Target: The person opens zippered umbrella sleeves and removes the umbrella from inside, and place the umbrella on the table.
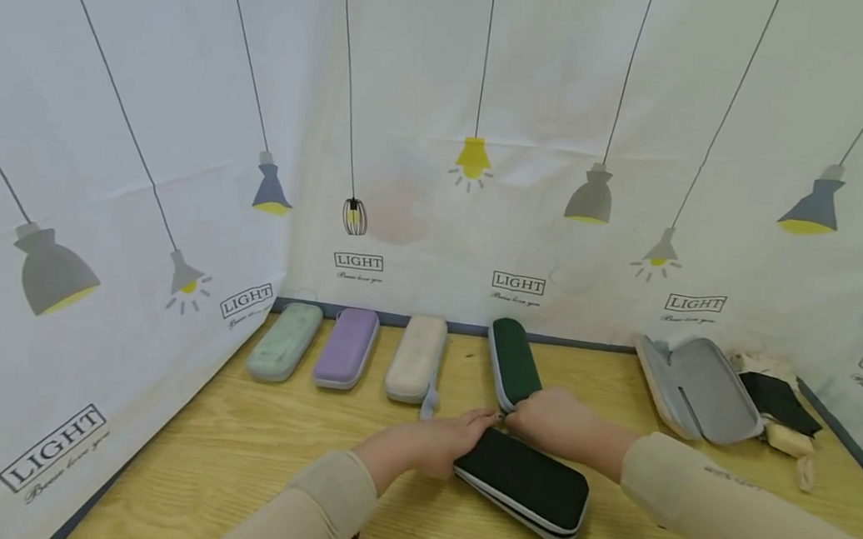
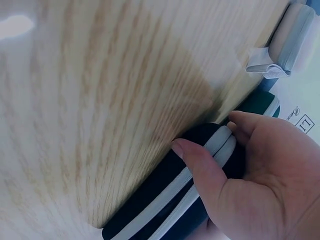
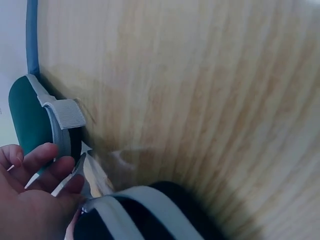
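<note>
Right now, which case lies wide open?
The grey-lined case, far right: its halves lie apart, whereas the mint case, purple case, cream case, green case and black case aren't laid open.

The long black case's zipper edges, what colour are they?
Pale grey: the zipper edges on the long black case show best in the left wrist view.

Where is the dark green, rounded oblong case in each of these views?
Head: dark green, rounded oblong case, just right of centre.
Left wrist: right side, partly behind the left hand.
Right wrist: left side, partly behind the right hand.
Shared landmark: black oblong case with pale edging.
</note>
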Demonstrator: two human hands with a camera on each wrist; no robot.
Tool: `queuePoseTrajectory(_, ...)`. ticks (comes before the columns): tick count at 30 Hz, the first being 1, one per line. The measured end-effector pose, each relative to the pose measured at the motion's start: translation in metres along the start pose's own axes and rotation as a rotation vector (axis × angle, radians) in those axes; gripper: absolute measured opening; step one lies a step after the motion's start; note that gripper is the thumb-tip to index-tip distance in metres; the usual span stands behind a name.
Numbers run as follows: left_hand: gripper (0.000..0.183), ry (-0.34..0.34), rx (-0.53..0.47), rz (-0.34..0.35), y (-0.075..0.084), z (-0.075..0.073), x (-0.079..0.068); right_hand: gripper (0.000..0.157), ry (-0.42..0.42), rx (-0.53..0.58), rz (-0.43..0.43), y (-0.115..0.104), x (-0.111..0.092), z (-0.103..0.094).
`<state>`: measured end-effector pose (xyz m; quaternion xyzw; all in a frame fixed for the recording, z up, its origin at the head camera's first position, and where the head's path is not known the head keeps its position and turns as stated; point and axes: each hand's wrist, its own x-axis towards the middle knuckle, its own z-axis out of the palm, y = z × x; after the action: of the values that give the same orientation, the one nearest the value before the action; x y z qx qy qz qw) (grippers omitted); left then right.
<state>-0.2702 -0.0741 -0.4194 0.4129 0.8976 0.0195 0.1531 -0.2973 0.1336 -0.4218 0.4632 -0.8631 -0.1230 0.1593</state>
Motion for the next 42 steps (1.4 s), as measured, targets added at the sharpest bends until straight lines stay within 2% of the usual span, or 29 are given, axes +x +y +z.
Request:
queuePoseTrajectory(6,0.082,0.015,0.037,0.028,0.004,0.005,0.004,0.01,-0.068,0.127,0.075,-0.003,-0.005,-0.007)
queuePoseTrajectory(9,0.083,-0.003,-0.005,0.031,0.008,0.007,0.005,0.009,-0.07,0.197,0.092,-0.005,-0.01,-0.017)
queuePoseTrajectory(14,0.083,-0.041,-0.102,-0.047,0.016,0.006,0.007,0.024,-0.086,0.234,0.093,-0.009,-0.026,-0.037)
queuePoseTrajectory(18,0.084,-0.016,-0.073,-0.11,0.022,0.005,0.008,0.048,-0.11,0.235,0.081,-0.015,-0.044,-0.047)
queuePoseTrajectory(22,0.087,0.03,-0.071,-0.147,0.025,0.005,0.01,0.071,-0.18,0.278,0.102,-0.019,-0.059,-0.05)
queuePoseTrajectory(26,0.09,0.062,-0.109,-0.147,0.02,0.007,0.01,0.085,-0.273,0.336,0.143,-0.021,-0.069,-0.05)
queuePoseTrajectory(30,0.095,0.077,-0.151,-0.106,0.009,0.01,0.01,0.088,-0.348,0.406,0.194,-0.024,-0.077,-0.051)
queuePoseTrajectory(32,0.097,0.084,-0.217,-0.094,0.003,0.011,0.01,0.085,-0.35,0.425,0.215,-0.024,-0.08,-0.052)
queuePoseTrajectory(35,0.097,0.085,-0.38,-0.098,-0.004,0.012,0.01,0.078,-0.334,0.44,0.245,-0.025,-0.083,-0.053)
queuePoseTrajectory(39,0.088,0.079,-0.651,-0.15,-0.006,0.011,0.008,0.07,-0.304,0.446,0.285,-0.024,-0.088,-0.057)
queuePoseTrajectory(42,0.076,0.095,-0.773,-0.2,-0.004,0.01,0.006,0.055,-0.22,0.435,0.295,-0.023,-0.093,-0.059)
